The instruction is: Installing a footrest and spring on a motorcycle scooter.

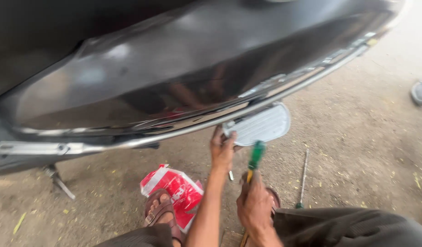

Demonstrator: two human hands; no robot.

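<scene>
A red and white plastic packet (pixel 176 192) is seen lying crumpled on the ground, low in the middle of the view, right beside a sandalled foot (pixel 159 211); its printing is too blurred to make out anyway.

The footrest (pixel 261 124), a pale grey ribbed plate with rounded corners, is folded out from under the scooter body (pixel 174 68), just below the chrome trim strip (pixel 247 107). Its near edge is gripped by the left hand (pixel 222 148), fingers curled together onto it. A screwdriver (pixel 254 158) with a green handle and yellow neck is held by the right hand (pixel 254 203), fingers wrapped shut around its lower end, the green part pointed up at the footrest and nearly touching it.

Further out, a thin metal rod (pixel 302 176) is left lying on the dirt to the right, apart from both hands. A side stand (pixel 59 180) is planted at the left. Most of the top is blocked by the glossy dark panel. A grey shoe (pixel 421 91) is just caught at the far right edge.
</scene>
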